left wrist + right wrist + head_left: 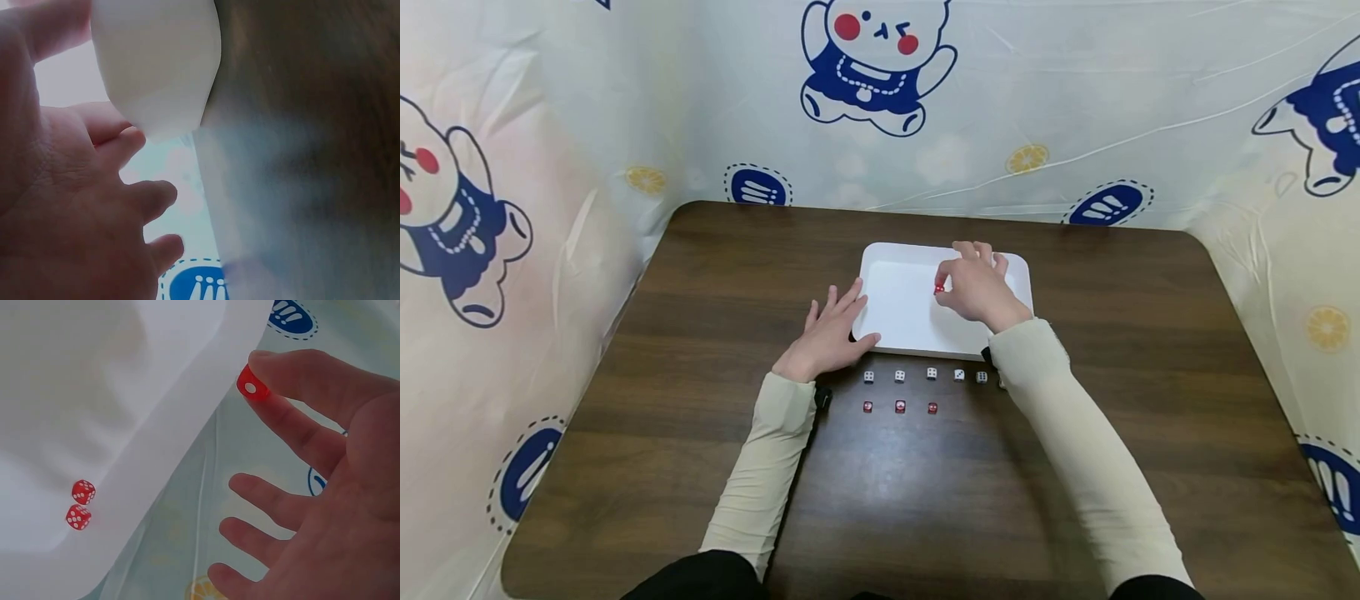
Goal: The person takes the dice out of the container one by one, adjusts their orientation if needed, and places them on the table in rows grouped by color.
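A white tray lies on the table. My left hand is at its left side, fingers spread and fairly straight, thumb and fingertips touching the rim; the left wrist view shows the tray wall against the fingers. Over the tray, my right hand pinches a red die between thumb and index finger, its other fingers held apart. Two more red dice rest inside the tray, side by side; in the head view the right hand hides them.
In front of the tray, several white dice form a row, its right end partly covered by the right sleeve. Nearer me are three red dice in a row. A printed curtain surrounds the brown wooden table.
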Demonstrator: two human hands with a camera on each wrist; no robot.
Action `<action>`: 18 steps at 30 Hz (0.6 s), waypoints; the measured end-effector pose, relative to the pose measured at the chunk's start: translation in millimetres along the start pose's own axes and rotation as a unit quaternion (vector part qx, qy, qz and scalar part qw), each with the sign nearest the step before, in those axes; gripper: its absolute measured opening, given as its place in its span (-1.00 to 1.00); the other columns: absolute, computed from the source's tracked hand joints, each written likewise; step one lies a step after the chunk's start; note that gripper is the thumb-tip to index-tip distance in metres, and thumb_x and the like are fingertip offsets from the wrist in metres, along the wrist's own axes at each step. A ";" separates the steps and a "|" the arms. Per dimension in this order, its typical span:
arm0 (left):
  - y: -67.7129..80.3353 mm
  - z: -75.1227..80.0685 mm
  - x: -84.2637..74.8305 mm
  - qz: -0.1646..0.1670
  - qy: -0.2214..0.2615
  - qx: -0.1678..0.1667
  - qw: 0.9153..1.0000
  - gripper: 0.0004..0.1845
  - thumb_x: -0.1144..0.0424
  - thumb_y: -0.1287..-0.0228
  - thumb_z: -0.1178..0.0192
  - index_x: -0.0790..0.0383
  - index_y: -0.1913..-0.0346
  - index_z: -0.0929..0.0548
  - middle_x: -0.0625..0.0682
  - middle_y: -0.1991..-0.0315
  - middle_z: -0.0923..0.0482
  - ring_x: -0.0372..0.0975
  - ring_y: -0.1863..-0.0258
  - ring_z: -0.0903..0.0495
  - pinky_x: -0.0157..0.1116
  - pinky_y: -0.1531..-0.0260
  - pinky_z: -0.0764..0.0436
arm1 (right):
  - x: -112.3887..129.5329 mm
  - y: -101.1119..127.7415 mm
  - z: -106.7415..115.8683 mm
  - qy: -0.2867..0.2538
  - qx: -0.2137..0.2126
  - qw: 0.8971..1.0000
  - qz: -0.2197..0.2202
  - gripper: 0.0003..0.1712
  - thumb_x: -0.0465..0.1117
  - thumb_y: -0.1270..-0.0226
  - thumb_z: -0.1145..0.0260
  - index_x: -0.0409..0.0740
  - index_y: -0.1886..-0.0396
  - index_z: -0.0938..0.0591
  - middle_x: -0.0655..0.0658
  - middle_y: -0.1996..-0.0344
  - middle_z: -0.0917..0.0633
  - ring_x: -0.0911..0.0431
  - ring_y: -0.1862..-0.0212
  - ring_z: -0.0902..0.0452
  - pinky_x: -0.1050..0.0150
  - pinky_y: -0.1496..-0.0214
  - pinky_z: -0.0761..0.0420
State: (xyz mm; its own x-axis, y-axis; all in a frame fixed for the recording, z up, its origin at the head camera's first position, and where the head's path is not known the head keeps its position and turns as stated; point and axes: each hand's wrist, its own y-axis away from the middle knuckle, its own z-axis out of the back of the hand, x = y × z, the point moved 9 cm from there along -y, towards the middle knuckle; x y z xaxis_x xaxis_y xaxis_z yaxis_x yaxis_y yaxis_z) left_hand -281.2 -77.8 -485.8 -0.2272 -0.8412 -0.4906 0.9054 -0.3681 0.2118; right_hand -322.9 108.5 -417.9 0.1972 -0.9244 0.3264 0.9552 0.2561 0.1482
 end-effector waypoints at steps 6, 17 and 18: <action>0.1 0.2 0.3 0.000 -0.013 0.000 1.000 -0.19 -0.20 -0.36 0.00 0.12 -0.53 -0.06 -0.12 -0.58 0.33 0.05 -0.56 0.36 0.15 -0.44 0.37 | 5.2 13.8 4.6 0.003 0.003 1.000 0.015 -0.88 -0.13 -0.24 -0.27 0.01 0.30 -0.71 -0.28 -0.44 -0.24 -0.27 -0.46 0.10 -0.32 -0.32 0.04; -0.4 0.6 -0.6 -0.003 -0.015 0.000 1.000 -0.17 -0.21 -0.36 0.00 0.11 -0.53 -0.04 -0.13 -0.58 0.34 0.04 -0.56 0.36 0.17 -0.43 0.37 | 6.1 33.5 11.9 0.013 -0.002 0.999 0.032 -0.89 -0.12 -0.25 -0.29 0.03 0.30 -0.72 -0.28 -0.44 -0.24 -0.27 -0.46 0.08 -0.31 -0.33 0.03; -0.5 0.6 -0.8 -0.003 -0.015 0.000 1.000 -0.17 -0.21 -0.36 0.00 0.11 -0.53 -0.04 -0.13 -0.58 0.34 0.04 -0.56 0.36 0.17 -0.43 0.37 | 6.4 35.5 12.6 0.015 -0.002 0.999 0.034 -0.89 -0.12 -0.25 -0.29 0.03 0.30 -0.72 -0.28 -0.44 -0.24 -0.27 -0.46 0.08 -0.31 -0.33 0.03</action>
State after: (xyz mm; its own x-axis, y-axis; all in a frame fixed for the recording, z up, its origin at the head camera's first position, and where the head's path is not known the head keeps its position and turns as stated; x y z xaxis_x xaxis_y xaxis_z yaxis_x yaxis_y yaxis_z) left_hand -281.6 -77.2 -485.0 -0.2435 -0.8503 -0.4667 0.9038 -0.3735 0.2089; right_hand -290.5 115.2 -398.8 0.2680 -0.9131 0.3073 0.9403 0.3173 0.1228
